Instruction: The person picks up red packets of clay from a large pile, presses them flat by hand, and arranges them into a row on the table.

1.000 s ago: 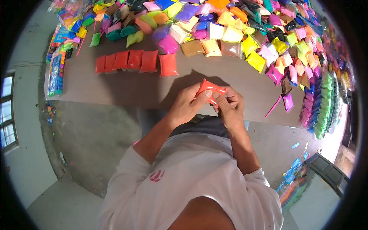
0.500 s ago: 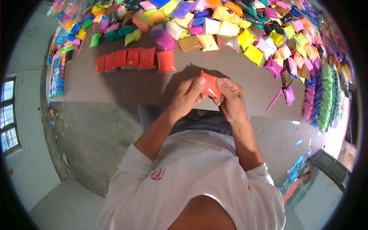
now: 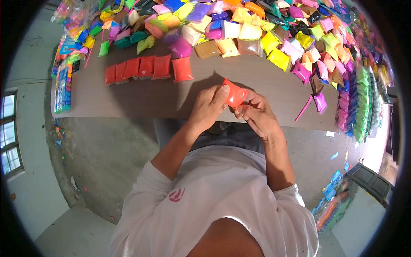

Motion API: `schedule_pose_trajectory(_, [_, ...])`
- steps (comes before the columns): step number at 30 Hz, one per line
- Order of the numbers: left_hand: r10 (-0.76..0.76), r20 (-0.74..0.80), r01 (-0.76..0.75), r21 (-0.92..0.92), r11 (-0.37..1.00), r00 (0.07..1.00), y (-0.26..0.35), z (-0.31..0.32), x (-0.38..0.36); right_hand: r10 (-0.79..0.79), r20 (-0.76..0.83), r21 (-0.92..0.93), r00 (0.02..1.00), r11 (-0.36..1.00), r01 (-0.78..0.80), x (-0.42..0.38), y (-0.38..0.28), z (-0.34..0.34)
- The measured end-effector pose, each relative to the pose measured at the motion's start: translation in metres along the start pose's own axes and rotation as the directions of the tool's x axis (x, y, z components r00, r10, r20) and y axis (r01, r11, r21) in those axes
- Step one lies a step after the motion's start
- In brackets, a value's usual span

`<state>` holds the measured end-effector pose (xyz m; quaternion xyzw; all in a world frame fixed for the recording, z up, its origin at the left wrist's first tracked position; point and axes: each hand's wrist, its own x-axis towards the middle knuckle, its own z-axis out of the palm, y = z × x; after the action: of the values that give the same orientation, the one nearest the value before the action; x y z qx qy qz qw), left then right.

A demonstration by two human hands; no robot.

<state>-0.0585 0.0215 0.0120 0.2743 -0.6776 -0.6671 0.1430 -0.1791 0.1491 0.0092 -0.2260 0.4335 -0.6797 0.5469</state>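
Observation:
A small, shiny red-orange packet [image 3: 235,94] is held up between both hands, over the front edge of the table. My left hand [image 3: 209,105] is closed on its left side, the thumb lying on its face. At its lower right corner, my right hand [image 3: 257,113] pinches it between thumb and fingers. To the left on the table, several red packets [image 3: 146,67] lie in a row, partly overlapping. One more red packet [image 3: 183,70] sits slightly apart at the row's right end.
Across the back of the brown table [image 3: 141,100] spreads a heap of many-coloured packets [image 3: 239,30]. Strips of packets [image 3: 363,103] stand at the right edge. Bagged packs [image 3: 63,88] lie at the left edge. A pink stick [image 3: 304,108] rests near a purple packet [image 3: 320,103].
My right hand has shifted its grip from the packet's upper right side down to its lower right corner. The packet has turned slightly. My left hand stays on it.

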Motion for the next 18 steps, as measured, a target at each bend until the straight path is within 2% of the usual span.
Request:
schedule_pose_trajectory(1, [0.001,0.001,-0.001,-0.001,1.0,1.0,0.0031,0.0004,-0.0004,0.009,-0.043,-0.004,0.999,1.0,-0.009,-0.0002,0.0002,0.0023])
schedule_pose_trajectory(3, [-0.095,-0.012,0.094,-0.06,0.994,0.995,0.0079,0.0008,-0.0015,0.017,-0.087,-0.008,0.996,1.0,-0.018,-0.0003,-0.0008,0.0063])
schedule_pose_trajectory(5, [-0.053,-0.014,0.053,-0.014,0.999,0.998,0.0067,0.0019,-0.0018,0.141,-0.146,-0.191,0.979,0.967,-0.168,-0.001,-0.0034,0.0092])
schedule_pose_trajectory(6, [-0.009,-0.017,0.01,0.032,0.999,1.0,0.0058,0.0023,-0.0018,0.14,-0.148,-0.191,0.979,0.967,-0.167,-0.0019,-0.0017,0.008])
schedule_pose_trajectory(8, [-0.003,0.007,0.002,0.024,1.0,1.0,0.0029,0.0012,-0.0023,0.082,-0.122,-0.163,0.989,0.981,-0.101,-0.0031,0.0025,0.0037])
schedule_pose_trajectory(9, [0.002,0.03,-0.003,0.018,1.0,1.0,0.002,0.0002,-0.0027,0.082,-0.122,-0.164,0.989,0.981,-0.101,-0.0036,0.0012,0.0033])
schedule_pose_trajectory(11, [0.029,0.045,-0.028,-0.022,0.999,0.999,0.0024,-0.0007,-0.0031,0.117,-0.088,-0.038,0.989,0.992,-0.12,-0.0051,-0.0034,0.0036])
schedule_pose_trajectory(13, [0.059,0.063,-0.055,-0.067,0.996,0.996,0.003,-0.0012,-0.0029,0.125,-0.126,0.005,0.984,0.992,-0.125,-0.0057,-0.0063,0.0082])
schedule_pose_trajectory(15, [-0.018,0.056,0.018,0.009,1.0,0.998,0.0035,-0.0035,-0.0031,0.133,-0.164,0.048,0.977,0.991,-0.127,-0.0058,-0.0058,0.0079])
schedule_pose_trajectory(17, [-0.004,0.08,0.002,0.031,1.0,0.997,0.0024,-0.0057,-0.0034,-0.003,-0.17,-0.173,0.985,0.985,-0.027,-0.0052,-0.0021,0.0054])
schedule_pose_trajectory(18, [0.01,0.101,-0.015,0.053,0.998,0.995,0.0023,-0.0068,-0.003,-0.005,-0.171,-0.174,0.985,0.984,-0.025,-0.0048,-0.0017,0.0082])
